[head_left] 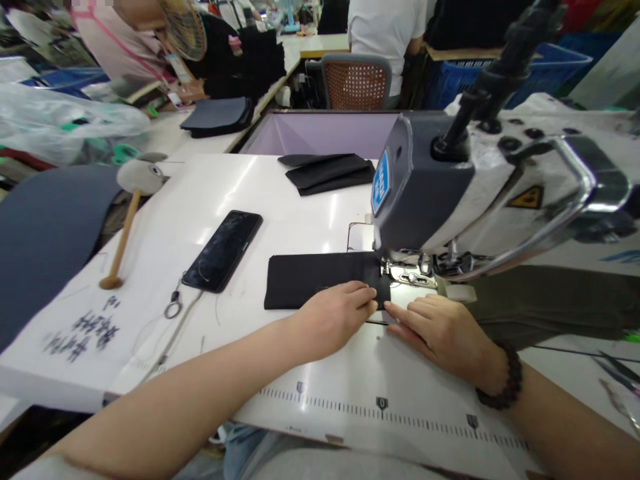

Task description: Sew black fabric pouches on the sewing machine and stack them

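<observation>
Black cloth (297, 281) lies with its end at the sewing foot (385, 269); my left hand (330, 317), pinching or not I cannot tell, and open right hand (447, 330) touch it, likely keeping it straight.

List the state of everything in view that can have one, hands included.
Left hand: fingers bunched on the black cloth.
Right hand: fingers extended, index fingertip at the cloth's near right corner.
Black cloth: flat, right end at the needle area.
Sewing machine: running or stopped, can't tell.
Phone: face up, screen dark.
Far cloth: folded, lying on the table.
Bracelet: worn, right wrist.
</observation>
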Demonstrator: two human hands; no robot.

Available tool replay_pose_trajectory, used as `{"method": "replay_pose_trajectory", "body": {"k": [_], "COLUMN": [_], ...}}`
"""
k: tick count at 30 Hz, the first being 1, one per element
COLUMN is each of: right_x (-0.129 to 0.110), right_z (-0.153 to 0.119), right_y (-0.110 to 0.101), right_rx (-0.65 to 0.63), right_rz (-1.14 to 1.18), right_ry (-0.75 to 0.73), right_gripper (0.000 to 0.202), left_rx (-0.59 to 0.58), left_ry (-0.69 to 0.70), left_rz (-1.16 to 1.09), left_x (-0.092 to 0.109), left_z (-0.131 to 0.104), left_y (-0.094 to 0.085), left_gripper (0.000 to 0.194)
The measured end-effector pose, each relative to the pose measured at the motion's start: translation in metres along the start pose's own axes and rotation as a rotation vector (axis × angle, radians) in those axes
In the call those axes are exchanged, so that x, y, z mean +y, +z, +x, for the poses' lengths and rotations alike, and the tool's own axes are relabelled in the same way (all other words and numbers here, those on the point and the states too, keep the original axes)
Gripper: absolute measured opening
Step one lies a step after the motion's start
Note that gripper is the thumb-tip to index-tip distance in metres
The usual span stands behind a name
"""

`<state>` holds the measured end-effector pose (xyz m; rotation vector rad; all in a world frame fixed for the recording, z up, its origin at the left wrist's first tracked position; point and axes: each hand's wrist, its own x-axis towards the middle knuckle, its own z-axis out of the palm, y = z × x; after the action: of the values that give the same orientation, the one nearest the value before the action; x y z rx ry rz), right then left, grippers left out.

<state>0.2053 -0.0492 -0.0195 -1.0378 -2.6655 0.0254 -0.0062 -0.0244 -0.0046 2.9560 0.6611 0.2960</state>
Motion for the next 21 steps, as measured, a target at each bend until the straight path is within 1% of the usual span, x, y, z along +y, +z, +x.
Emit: {"method": "replay_pose_trajectory", "body": {"k": [5, 11, 14, 21], "right_x": [0.004, 0.007, 0.006, 0.004], "right_z": [0.002, 0.005, 0.006, 0.007], "right_y": [0.007, 0.014, 0.015, 0.012], "right_rx": [-0.009, -0.027, -0.022, -0.027], "right_rz": [-0.040, -0.021, -0.033, -0.014], "right_ry": [0.087, 0.183, 0.198, 0.185], "right_gripper": [0.036, 0.036, 0.035, 0.035], "left_rx": [-0.020, -0.055, -0.060, -0.017], "left_ry": [-0.009, -0.061, -0.079, -0.151], "left_rz": [0.015, -0.012, -0.019, 0.017], "left_x": [-0.012, -0.024, -0.030, -0.039], "left_z": [0.006, 0.015, 0.019, 0.028], "left_y": [0.000, 0.001, 0.001, 0.005], "left_gripper": [0.024, 0.020, 0.018, 0.020]}}
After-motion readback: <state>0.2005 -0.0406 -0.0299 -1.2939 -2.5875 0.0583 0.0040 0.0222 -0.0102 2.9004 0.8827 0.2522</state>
